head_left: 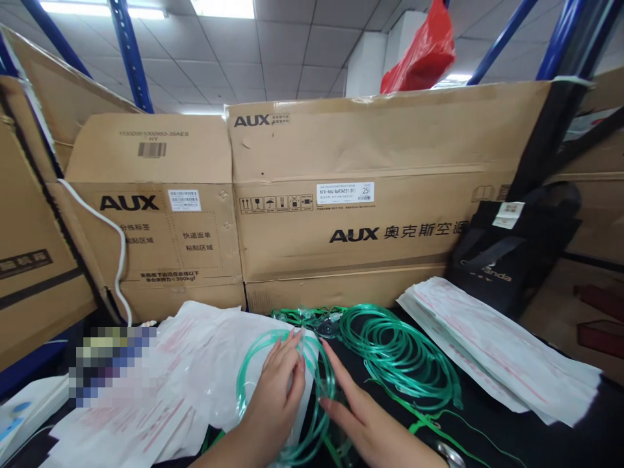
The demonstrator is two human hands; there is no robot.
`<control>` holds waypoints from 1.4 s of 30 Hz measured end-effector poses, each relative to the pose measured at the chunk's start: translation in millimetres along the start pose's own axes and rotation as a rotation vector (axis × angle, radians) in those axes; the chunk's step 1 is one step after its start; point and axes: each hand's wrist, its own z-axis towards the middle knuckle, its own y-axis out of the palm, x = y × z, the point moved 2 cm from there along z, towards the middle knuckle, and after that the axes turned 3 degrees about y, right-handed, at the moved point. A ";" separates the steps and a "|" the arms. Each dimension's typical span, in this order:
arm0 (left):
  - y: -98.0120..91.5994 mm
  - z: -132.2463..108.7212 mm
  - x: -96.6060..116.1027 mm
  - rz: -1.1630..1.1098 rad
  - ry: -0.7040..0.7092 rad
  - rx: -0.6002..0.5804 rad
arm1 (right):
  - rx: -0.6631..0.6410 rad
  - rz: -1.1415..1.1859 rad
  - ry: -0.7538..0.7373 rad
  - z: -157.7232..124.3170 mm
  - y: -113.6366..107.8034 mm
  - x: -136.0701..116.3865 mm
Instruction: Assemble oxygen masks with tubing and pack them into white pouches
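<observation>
A coil of clear green tubing (242, 377) is in front of me, partly over white printed plastic bags. Against this coil, my left hand (283, 383) has its fingers closed together over the upper strands. My right hand (358, 413) is at the coil's right side, its fingers stretched and the thumb apart, close to the strands. Some clear plastic shows between the hands. Just right of them lies a second, larger coil of green tubing (404, 357), with a small clear and dark fitting (329, 324) at its left end.
White printed bags (160, 390) are piled at left; another stack of white bags (502, 351) lies at right. A black bag (507, 260) stands behind that stack. Cardboard boxes (390, 149) wall the back. Green strips (419, 416) lie on the black surface.
</observation>
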 end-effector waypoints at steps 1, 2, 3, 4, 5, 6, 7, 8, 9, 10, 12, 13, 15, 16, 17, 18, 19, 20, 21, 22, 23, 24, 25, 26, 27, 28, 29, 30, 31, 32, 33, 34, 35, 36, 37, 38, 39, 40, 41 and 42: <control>-1.3 -0.3 1.7 -0.017 0.002 -0.004 | -0.026 -0.044 -0.003 -0.6 1.7 -0.2; -2.2 -1.0 4.0 -0.034 0.011 -0.016 | -0.041 -0.078 -0.003 -0.7 3.0 0.1; -2.6 -2.0 6.9 -0.049 0.037 -0.037 | -0.044 -0.098 -0.005 -0.1 3.6 0.8; -2.5 -3.3 10.2 -0.058 0.076 -0.063 | -0.037 -0.103 -0.011 1.2 3.7 1.9; -2.1 -4.6 13.8 -0.056 0.124 -0.091 | -0.022 -0.092 -0.020 3.1 3.2 3.6; -1.5 -5.8 17.2 -0.047 0.171 -0.116 | -0.002 -0.071 -0.023 5.4 2.2 5.9; -0.8 -6.6 20.1 -0.032 0.203 -0.136 | 0.029 -0.042 -0.011 7.9 0.4 8.9; -0.1 -7.0 22.2 -0.015 0.212 -0.149 | 0.067 -0.010 0.018 10.4 -1.7 12.4; 0.6 -6.9 23.4 0.001 0.193 -0.159 | 0.101 0.022 0.063 12.6 -3.8 15.8; 1.3 -6.6 23.8 0.015 0.155 -0.167 | 0.128 0.055 0.116 14.2 -5.7 18.6; 2.7 -5.9 22.8 0.026 0.065 -0.179 | 0.145 0.129 0.219 15.4 -7.1 21.0; 3.3 -5.9 22.1 0.023 0.032 -0.178 | 0.126 0.172 0.261 15.1 -6.3 20.3; 4.5 -6.9 21.3 0.007 0.015 -0.170 | 0.055 0.259 0.335 13.3 -1.8 16.7; 5.1 -7.7 21.5 -0.004 0.024 -0.169 | 0.023 0.292 0.367 12.1 1.0 14.7; 5.8 -8.8 22.3 -0.014 0.044 -0.178 | -0.008 0.311 0.391 11.1 3.7 13.0; 6.5 -10.0 23.6 -0.022 0.069 -0.195 | -0.034 0.320 0.403 10.2 5.8 11.7; 7.2 -11.1 25.2 -0.028 0.097 -0.216 | -0.052 0.321 0.409 9.6 7.0 11.0; 7.7 -12.1 26.9 -0.033 0.124 -0.237 | -0.063 0.319 0.414 9.1 7.0 10.6; 7.9 -12.8 28.3 -0.039 0.144 -0.251 | -0.071 0.325 0.426 8.6 5.7 10.6; 7.5 -13.0 29.1 -0.048 0.148 -0.254 | -0.075 0.348 0.441 8.0 3.3 10.4; 6.4 -12.4 28.9 -0.060 0.128 -0.242 | -0.078 0.393 0.450 7.5 -0.2 9.6; 4.5 -11.1 27.8 -0.077 0.080 -0.214 | -0.082 0.458 0.443 7.2 -4.2 8.1; 1.9 -9.1 25.9 -0.104 0.012 -0.175 | -0.096 0.532 0.410 7.2 -8.4 5.6; -1.2 -6.5 23.5 -0.147 -0.069 -0.128 | -0.123 0.599 0.350 7.6 -12.1 2.2; -4.7 -3.6 21.1 -0.203 -0.148 -0.078 | -0.157 0.641 0.272 8.2 -15.0 -1.5; -8.2 -0.7 18.9 -0.266 -0.214 -0.029 | -0.184 0.653 0.186 9.1 -16.8 -5.0; -11.6 2.2 17.4 -0.326 -0.256 0.013 | -0.201 0.634 0.106 10.1 -17.4 -7.7; -14.7 4.8 16.4 -0.372 -0.278 0.045 | -0.198 0.591 0.035 11.3 -16.9 -9.3; -17.3 6.9 16.0 -0.397 -0.283 0.065 | -0.174 0.530 -0.019 12.3 -15.4 -9.7; -19.4 8.4 15.8 -0.401 -0.280 0.071 | -0.137 0.462 -0.058 13.2 -13.4 -9.2; -20.9 9.2 15.9 -0.390 -0.273 0.063 | -0.097 0.393 -0.086 13.7 -11.1 -8.0; -21.8 9.6 15.9 -0.373 -0.268 0.046 | -0.060 0.333 -0.102 13.6 -8.7 -6.5; -22.4 9.7 16.0 -0.356 -0.266 0.025 | -0.026 0.278 -0.113 13.1 -6.6 -5.0; -22.8 9.6 16.0 -0.341 -0.268 0.007 | 0.008 0.223 -0.127 12.2 -4.9 -3.8; -23.2 9.6 16.0 -0.331 -0.272 -0.006 | 0.046 0.162 -0.146 11.0 -3.6 -3.1; -23.6 9.8 15.9 -0.326 -0.278 -0.014 | 0.087 0.094 -0.169 9.7 -2.8 -2.7; -24.1 10.1 15.8 -0.325 -0.284 -0.021 | 0.126 0.024 -0.192 8.6 -2.0 -2.5; -24.5 10.6 15.8 -0.327 -0.288 -0.028 | 0.156 -0.039 -0.212 7.8 -1.1 -2.1; -24.9 11.0 15.9 -0.330 -0.290 -0.038 | 0.173 -0.085 -0.229 7.5 0.0 -1.4; -25.3 11.3 15.9 -0.329 -0.287 -0.049 | 0.171 -0.104 -0.237 7.9 1.4 -0.1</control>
